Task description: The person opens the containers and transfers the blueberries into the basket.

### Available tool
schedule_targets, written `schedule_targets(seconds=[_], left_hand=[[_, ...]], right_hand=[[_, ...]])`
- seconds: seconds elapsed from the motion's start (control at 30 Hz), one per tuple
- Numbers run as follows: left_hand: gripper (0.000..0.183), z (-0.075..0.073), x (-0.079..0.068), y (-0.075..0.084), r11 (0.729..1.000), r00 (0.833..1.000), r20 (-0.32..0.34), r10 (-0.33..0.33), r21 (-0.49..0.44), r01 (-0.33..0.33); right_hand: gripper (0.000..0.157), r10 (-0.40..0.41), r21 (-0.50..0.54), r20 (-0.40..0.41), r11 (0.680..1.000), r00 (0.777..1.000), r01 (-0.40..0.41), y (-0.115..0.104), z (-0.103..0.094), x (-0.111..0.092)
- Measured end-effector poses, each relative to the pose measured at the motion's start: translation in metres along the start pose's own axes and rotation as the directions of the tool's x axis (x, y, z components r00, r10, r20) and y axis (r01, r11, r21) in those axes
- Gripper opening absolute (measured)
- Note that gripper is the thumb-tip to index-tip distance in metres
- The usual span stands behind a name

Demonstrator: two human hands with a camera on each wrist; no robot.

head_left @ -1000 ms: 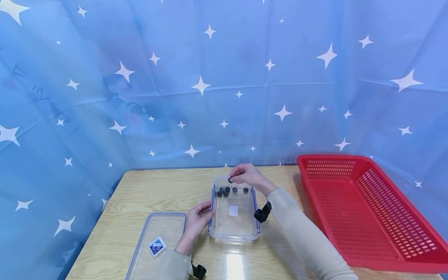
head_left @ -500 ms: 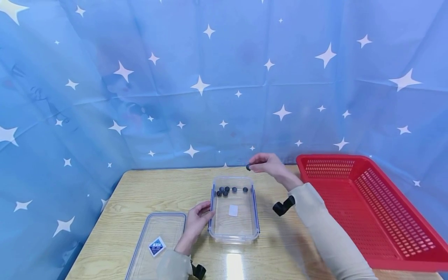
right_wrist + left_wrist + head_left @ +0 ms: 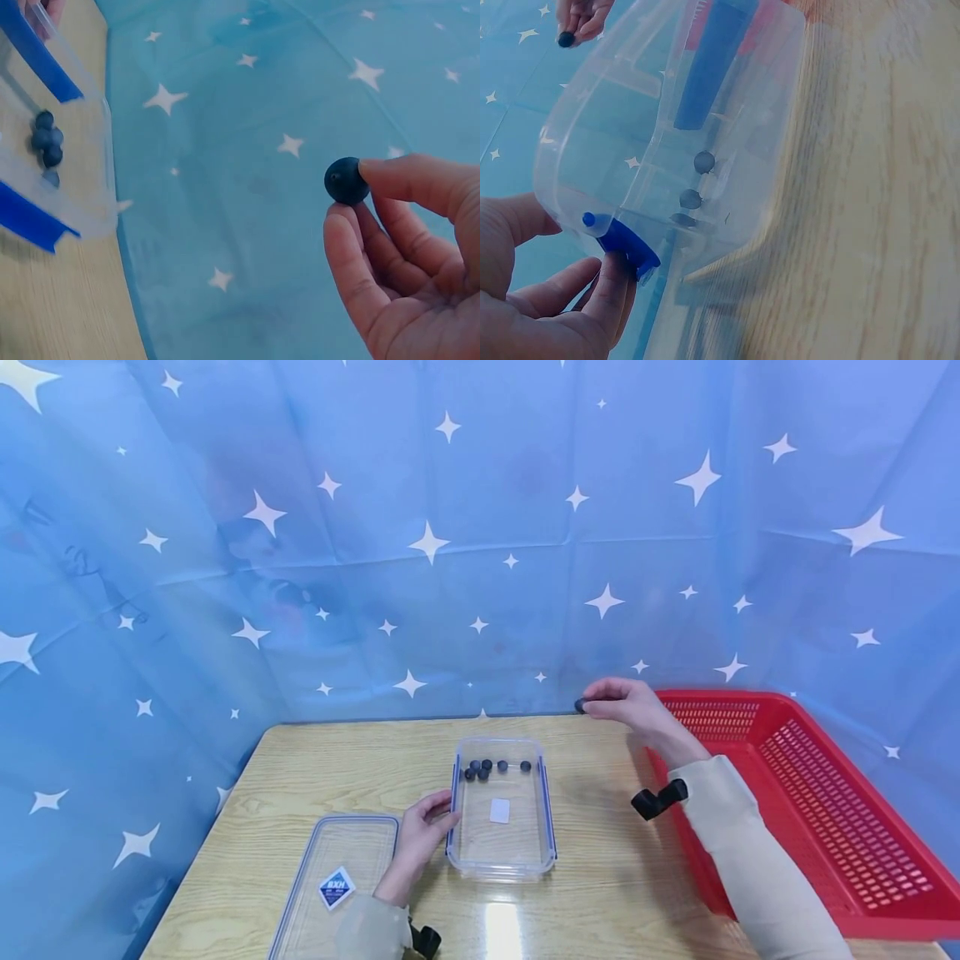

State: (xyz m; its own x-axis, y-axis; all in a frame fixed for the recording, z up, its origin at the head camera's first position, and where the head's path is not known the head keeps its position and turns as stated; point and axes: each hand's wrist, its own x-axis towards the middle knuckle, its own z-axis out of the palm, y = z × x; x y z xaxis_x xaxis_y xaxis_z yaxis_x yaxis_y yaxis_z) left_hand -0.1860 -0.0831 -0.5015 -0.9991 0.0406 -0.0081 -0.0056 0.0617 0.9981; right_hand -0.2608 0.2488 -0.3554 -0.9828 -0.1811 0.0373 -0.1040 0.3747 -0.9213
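My right hand [image 3: 633,703] is raised over the back edge of the table, left of the red basket. It pinches one blueberry [image 3: 347,181] between thumb and fingertips. In the middle of the table stands a clear plastic container [image 3: 521,843] with blue clasps along its long sides. Several blueberries [image 3: 483,770] lie in its far end, most bunched toward the left. My left hand [image 3: 423,833] grips the container's left side, thumb at the rim and fingers against a blue clasp [image 3: 630,247].
The container's clear lid [image 3: 360,847], with a blue and white label [image 3: 337,887], lies on the wooden table at the left. A large red plastic basket [image 3: 787,843] fills the right side. Behind hangs a blue curtain [image 3: 510,635] with white stars.
My right hand has moved from over the container's far end to the right, toward the red basket, carrying the blueberry. My left hand and the container have stayed in place.
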Motion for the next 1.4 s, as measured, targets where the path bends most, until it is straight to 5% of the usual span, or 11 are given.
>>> schedule_targets(seconds=[0.47,0.63,0.77,1.13,1.4], left_hand=[[0.041,-0.001,0.001,-0.001,1.0,1.0,0.001,0.004,0.006,-0.004],[0.039,0.0,-0.007,0.016,1.0,1.0,0.009,0.008,0.005,-0.008],[0.039,0.002,-0.013,0.03,1.0,1.0,0.012,0.015,0.008,-0.015],[0.04,0.001,-0.014,0.032,1.0,1.0,0.014,0.013,-0.006,-0.013],[0.04,0.002,-0.01,0.024,1.0,1.0,0.014,0.012,-0.011,-0.012]], right_hand=[[0.015,0.049,0.066,-0.106,0.997,0.993,-0.042,0.025,-0.063,-0.027],[0.012,0.092,0.103,-0.126,0.992,0.988,-0.079,0.04,-0.08,-0.037],[0.01,0.089,0.243,-0.129,0.968,0.988,-0.055,0.053,-0.091,-0.043],[0.012,0.027,0.36,-0.113,0.933,0.993,0.016,0.123,-0.124,-0.041],[0.015,0.108,0.385,-0.135,0.922,0.985,-0.048,0.172,-0.143,-0.034]])
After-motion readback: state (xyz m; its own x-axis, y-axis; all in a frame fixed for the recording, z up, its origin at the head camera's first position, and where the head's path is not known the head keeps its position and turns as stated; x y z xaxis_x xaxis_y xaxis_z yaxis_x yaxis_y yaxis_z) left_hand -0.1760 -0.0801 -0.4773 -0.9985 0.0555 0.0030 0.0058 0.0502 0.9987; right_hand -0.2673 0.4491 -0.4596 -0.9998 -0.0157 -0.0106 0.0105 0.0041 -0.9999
